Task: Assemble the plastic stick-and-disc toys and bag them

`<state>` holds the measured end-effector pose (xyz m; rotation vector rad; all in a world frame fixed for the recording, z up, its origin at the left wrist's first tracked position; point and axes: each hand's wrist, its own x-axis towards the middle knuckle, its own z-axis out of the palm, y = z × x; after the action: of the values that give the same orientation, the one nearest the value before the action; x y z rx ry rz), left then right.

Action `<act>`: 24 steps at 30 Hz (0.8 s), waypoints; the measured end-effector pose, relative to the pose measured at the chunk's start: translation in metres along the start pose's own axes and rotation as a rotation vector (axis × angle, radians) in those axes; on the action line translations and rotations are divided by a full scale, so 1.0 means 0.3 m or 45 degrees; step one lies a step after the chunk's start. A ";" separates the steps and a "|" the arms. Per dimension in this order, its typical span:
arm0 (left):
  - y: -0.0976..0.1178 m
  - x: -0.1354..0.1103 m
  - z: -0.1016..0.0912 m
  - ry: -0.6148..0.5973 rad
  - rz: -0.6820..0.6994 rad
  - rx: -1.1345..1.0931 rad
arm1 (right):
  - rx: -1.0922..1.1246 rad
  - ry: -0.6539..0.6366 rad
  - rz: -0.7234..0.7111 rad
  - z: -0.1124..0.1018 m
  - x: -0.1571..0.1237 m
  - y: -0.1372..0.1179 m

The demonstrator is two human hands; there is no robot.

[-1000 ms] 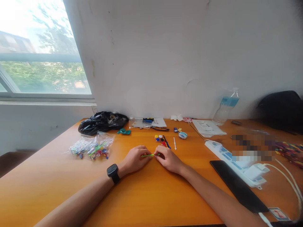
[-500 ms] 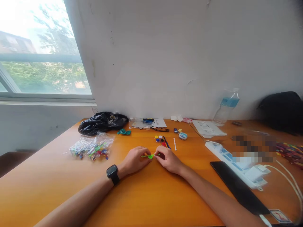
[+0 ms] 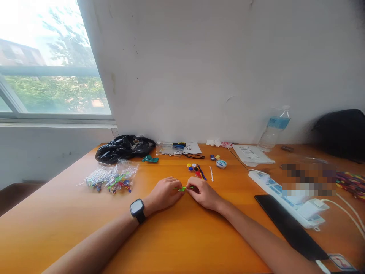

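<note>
Both hands meet over the middle of the table, pinching a small bright green plastic piece (image 3: 183, 189) between them. My left hand (image 3: 166, 192), with a dark watch on its wrist, is closed on the piece's left side. Closed fingers of my right hand (image 3: 203, 193) grip the other side. Fingers cover most of the piece, so its full shape is hidden. Just beyond the right hand lie small round discs (image 3: 192, 167) in yellow, white, blue and black, some red pieces (image 3: 197, 174) and dark blue sticks (image 3: 202, 172). A white stick (image 3: 211, 174) lies to their right.
Clear bags of colourful parts (image 3: 112, 178) lie left, before a black plastic bag (image 3: 124, 148). A teal wrapper (image 3: 150, 159), a round container (image 3: 221, 164) and a bottle (image 3: 270, 133) stand farther back. A power strip (image 3: 281, 196) and black phone-like slab (image 3: 289, 224) are right.
The left fingers have closed further over the green piece, so less of it shows. The right hand keeps its pinch. The whole view has shifted slightly.
</note>
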<state>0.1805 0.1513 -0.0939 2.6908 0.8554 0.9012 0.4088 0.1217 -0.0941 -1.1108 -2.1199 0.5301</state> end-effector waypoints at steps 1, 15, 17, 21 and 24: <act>-0.001 0.001 0.001 -0.010 0.005 0.013 | 0.001 -0.003 -0.003 0.000 0.001 -0.001; 0.006 -0.002 0.001 -0.053 0.038 -0.015 | -0.020 -0.021 -0.024 0.007 -0.005 0.007; 0.011 -0.004 -0.001 -0.048 0.020 -0.042 | -0.029 -0.015 -0.015 0.007 -0.005 0.005; 0.026 -0.010 -0.035 0.012 -0.086 -0.195 | 0.027 0.064 0.128 -0.012 0.000 -0.006; 0.038 -0.014 -0.084 0.171 -0.263 -0.306 | 0.180 0.156 0.373 -0.046 0.008 -0.025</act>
<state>0.1680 0.1394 -0.0721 2.3124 0.9624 1.0696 0.4136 0.1200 -0.0790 -1.3447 -1.7957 0.7162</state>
